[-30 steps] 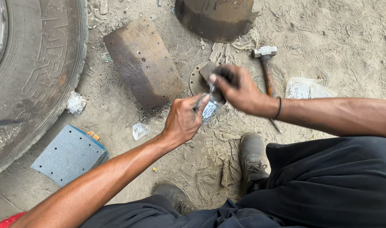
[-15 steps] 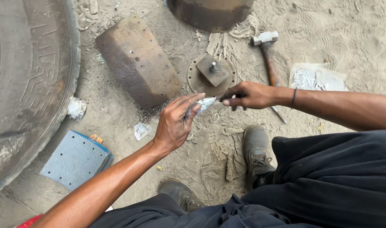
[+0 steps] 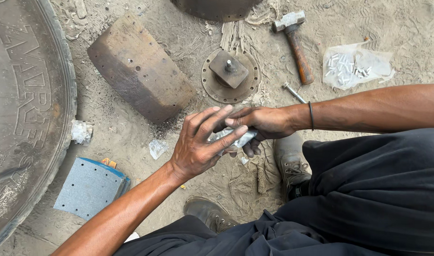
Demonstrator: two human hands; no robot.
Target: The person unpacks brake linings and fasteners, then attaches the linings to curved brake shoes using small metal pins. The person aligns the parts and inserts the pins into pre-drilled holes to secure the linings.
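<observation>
left hand (image 3: 198,147) lies fingers spread over a small clear plastic packet (image 3: 233,140), which the right hand (image 3: 259,125) pinches from beneath, above the sandy ground (image 3: 406,28). best to keep the packet pinched firmly and level so nothing spills. hammer (image 3: 295,42), bag of rivets (image 3: 354,64) and brake shoe (image 3: 138,68) lie beyond.

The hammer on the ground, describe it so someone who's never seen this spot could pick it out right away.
Start at the round rusty metal disc on the sandy ground above the hands. Just to its right lies the hammer, head toward the top, beside a clear bag of small silvery pieces. It is the only thing there with a reddish-brown handle and a grey steel head.
</observation>
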